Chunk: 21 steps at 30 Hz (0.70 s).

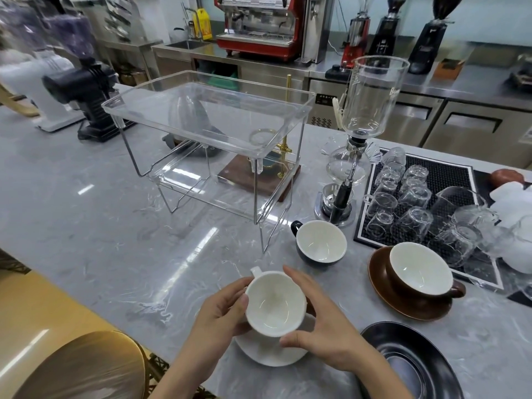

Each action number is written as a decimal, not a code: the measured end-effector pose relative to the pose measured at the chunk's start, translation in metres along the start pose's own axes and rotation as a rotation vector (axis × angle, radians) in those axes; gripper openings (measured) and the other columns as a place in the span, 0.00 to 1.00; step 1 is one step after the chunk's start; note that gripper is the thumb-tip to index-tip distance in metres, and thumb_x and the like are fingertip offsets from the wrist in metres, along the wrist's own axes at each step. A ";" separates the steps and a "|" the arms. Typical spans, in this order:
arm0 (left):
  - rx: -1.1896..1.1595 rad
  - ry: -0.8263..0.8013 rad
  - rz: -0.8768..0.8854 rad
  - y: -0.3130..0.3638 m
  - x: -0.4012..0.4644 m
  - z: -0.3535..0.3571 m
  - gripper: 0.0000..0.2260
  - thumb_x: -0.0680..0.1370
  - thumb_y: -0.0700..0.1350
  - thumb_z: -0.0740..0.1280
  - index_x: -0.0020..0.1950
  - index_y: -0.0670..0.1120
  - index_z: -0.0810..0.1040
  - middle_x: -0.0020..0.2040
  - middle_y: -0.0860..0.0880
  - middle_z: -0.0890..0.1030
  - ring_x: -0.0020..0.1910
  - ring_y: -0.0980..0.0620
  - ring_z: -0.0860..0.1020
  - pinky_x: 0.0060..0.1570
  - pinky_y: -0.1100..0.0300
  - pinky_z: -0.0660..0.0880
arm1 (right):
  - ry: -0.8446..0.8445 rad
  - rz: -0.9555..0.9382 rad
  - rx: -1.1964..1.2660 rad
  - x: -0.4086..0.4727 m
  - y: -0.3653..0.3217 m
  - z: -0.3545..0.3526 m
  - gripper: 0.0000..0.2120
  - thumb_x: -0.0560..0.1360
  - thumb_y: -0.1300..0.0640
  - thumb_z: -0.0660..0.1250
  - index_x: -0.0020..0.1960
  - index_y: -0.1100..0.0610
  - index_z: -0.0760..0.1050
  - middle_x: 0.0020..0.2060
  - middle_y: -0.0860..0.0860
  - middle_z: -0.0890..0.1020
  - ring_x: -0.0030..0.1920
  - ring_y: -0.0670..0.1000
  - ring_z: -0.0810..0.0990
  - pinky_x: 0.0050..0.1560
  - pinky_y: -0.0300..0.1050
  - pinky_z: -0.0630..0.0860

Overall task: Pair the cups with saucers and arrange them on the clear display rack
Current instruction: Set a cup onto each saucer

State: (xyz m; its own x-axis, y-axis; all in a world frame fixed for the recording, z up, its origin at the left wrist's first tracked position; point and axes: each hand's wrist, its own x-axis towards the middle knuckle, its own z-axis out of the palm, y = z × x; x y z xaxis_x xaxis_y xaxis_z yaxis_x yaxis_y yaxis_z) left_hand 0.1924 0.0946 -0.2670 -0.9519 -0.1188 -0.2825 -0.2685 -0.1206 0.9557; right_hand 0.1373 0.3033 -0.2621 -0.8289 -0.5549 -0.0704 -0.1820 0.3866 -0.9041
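A white cup (275, 303) sits over a white saucer (270, 352) near the counter's front edge. My left hand (221, 312) grips the cup's left side, thumb on its rim. My right hand (319, 323) curves around the cup's right side, thumb at the saucer. A black cup (319, 243) stands alone on the counter behind. A brown cup (420, 272) rests on a brown saucer (383, 286) to the right. A black saucer (414, 358) lies bare at the front right. The clear two-tier display rack (207, 116) stands behind, both shelves bare.
A glass siphon brewer (362, 133) stands right of the rack. A black mat (449, 174) holds several upturned glasses. A wooden base with a brass stand (259, 180) sits behind the rack. A grinder (92, 96) is at the back left, a stool (83, 367) below.
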 end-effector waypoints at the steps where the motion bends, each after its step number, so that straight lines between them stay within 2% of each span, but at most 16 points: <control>1: 0.005 0.001 0.000 0.000 0.000 0.000 0.14 0.83 0.42 0.64 0.59 0.58 0.85 0.55 0.49 0.88 0.53 0.50 0.86 0.46 0.59 0.83 | -0.005 0.003 -0.008 0.000 0.000 -0.001 0.49 0.63 0.54 0.81 0.73 0.35 0.57 0.72 0.32 0.62 0.73 0.29 0.59 0.73 0.28 0.60; 7: 0.038 0.004 0.003 -0.002 0.001 -0.004 0.14 0.83 0.42 0.65 0.65 0.53 0.82 0.59 0.49 0.87 0.59 0.48 0.84 0.59 0.48 0.82 | -0.014 0.037 -0.013 -0.001 -0.001 -0.002 0.50 0.64 0.56 0.82 0.76 0.42 0.56 0.74 0.35 0.60 0.74 0.31 0.58 0.77 0.39 0.60; 11: 0.040 0.022 -0.005 -0.002 0.001 -0.003 0.14 0.83 0.40 0.65 0.65 0.52 0.82 0.60 0.49 0.86 0.60 0.48 0.84 0.60 0.46 0.81 | -0.005 0.043 -0.009 -0.001 0.000 -0.001 0.50 0.64 0.55 0.82 0.75 0.38 0.55 0.74 0.35 0.59 0.75 0.31 0.57 0.77 0.38 0.60; 15: 0.043 0.038 -0.008 -0.002 0.001 -0.002 0.13 0.83 0.41 0.65 0.64 0.53 0.83 0.58 0.49 0.87 0.58 0.48 0.85 0.57 0.49 0.82 | 0.005 0.044 0.032 -0.002 0.002 -0.001 0.51 0.62 0.54 0.83 0.75 0.38 0.57 0.75 0.36 0.62 0.73 0.32 0.61 0.75 0.38 0.65; 18: 0.030 0.072 -0.006 0.001 0.001 -0.001 0.13 0.84 0.44 0.63 0.58 0.56 0.86 0.54 0.50 0.88 0.54 0.51 0.86 0.47 0.58 0.84 | 0.007 0.056 0.097 -0.003 0.003 -0.003 0.53 0.60 0.52 0.83 0.77 0.42 0.58 0.75 0.38 0.65 0.74 0.38 0.66 0.74 0.44 0.68; 21: 0.021 0.099 -0.017 0.003 -0.001 -0.002 0.15 0.85 0.44 0.61 0.54 0.56 0.88 0.54 0.51 0.88 0.53 0.52 0.86 0.44 0.62 0.83 | 0.016 0.073 0.148 -0.005 0.005 -0.006 0.52 0.60 0.50 0.83 0.77 0.42 0.60 0.72 0.39 0.70 0.70 0.38 0.71 0.69 0.40 0.72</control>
State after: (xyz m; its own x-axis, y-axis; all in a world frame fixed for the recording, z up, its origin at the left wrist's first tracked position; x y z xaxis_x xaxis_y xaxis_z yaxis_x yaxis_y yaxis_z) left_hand 0.1923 0.0924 -0.2638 -0.9280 -0.2141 -0.3049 -0.2890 -0.1030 0.9518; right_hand 0.1371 0.3128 -0.2634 -0.8454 -0.5174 -0.1328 -0.0417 0.3117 -0.9493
